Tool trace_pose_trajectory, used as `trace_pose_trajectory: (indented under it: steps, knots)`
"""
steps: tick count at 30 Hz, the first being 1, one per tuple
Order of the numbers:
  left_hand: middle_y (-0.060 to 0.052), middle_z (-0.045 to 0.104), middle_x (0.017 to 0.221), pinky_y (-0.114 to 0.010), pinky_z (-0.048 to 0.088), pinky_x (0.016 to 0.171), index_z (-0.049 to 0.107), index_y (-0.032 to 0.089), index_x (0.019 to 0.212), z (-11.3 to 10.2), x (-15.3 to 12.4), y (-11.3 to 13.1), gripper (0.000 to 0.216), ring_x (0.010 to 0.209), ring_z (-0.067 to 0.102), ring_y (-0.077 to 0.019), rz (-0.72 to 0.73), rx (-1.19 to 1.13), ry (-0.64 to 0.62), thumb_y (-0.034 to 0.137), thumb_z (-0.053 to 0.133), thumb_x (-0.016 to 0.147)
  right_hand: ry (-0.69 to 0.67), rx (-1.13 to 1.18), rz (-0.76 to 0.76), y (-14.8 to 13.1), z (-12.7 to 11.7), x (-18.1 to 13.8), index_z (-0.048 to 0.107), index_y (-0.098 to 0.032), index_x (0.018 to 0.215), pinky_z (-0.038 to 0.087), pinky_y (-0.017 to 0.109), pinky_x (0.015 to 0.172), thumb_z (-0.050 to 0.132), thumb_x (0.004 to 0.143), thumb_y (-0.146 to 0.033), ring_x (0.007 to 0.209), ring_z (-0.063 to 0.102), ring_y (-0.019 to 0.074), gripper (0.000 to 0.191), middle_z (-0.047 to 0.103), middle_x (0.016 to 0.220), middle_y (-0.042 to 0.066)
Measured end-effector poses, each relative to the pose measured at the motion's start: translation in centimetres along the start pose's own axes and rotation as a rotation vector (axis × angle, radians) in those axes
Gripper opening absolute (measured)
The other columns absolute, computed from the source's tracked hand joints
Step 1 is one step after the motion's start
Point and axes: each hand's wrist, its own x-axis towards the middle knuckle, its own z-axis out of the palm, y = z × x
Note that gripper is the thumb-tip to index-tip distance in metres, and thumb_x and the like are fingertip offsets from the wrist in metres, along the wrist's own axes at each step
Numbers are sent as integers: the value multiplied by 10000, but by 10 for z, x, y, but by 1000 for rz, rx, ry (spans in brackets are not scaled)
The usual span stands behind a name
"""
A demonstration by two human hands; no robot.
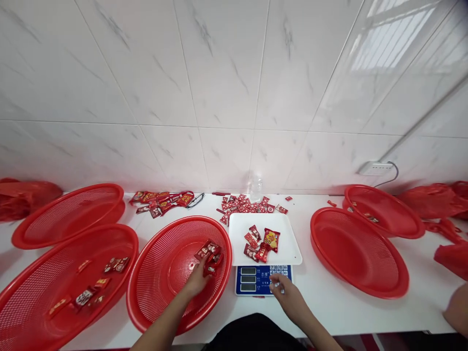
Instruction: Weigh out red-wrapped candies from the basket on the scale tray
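Note:
My left hand (196, 281) reaches into the middle red mesh basket (161, 273), fingers closed on a few red candy packets (209, 252) near its right rim. My right hand (283, 288) rests on the keypad of a blue electronic scale (256, 280), its fingers curled with nothing visible in them. The white tray of the scale (237, 234) carries several red snack packets (262, 242).
Two red baskets stand at the left (69, 214) (44, 312), the nearer one holding several packets (91, 287). Two more red baskets (360, 253) (383, 209) are at the right. Loose packets lie by the wall (244, 204) (161, 201). Red bags (438, 202) sit far right.

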Motion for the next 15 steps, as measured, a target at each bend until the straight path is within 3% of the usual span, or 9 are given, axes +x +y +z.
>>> trace_pose_trajectory:
  steps: [4,8,12,15]
  knots:
    - [-145,468,1314,-376,387,957,183,190,1443,-2,0,-5,814,1198,469,-280,10,-14,-121,254,566,727,137,-174,-71,-15,-11,26,398,-248,1322,338,363,1014,456,826,-403,1287,331,236,522,351,1397,79]
    - [-152,390,1379,-383,371,975,122,198,1455,-3,3,-2,906,1231,432,-298,12,-17,-138,264,603,690,139,-336,-109,-20,-14,59,311,-335,1387,179,451,1085,590,753,-422,1386,64,281,698,90,1518,16]
    - [-156,308,1434,-380,341,1003,142,187,1452,0,5,-1,926,1285,359,-305,24,2,-126,266,630,669,78,-462,-134,-16,-12,86,345,-394,1360,116,573,1049,679,685,-450,1375,-32,366,755,52,1532,9]
    - [-161,321,1419,-370,323,1016,152,176,1451,2,4,-4,895,1284,357,-295,38,34,-125,263,615,691,71,-530,-170,-11,-12,99,363,-378,1354,156,585,1030,647,735,-446,1373,-25,374,684,76,1530,34]
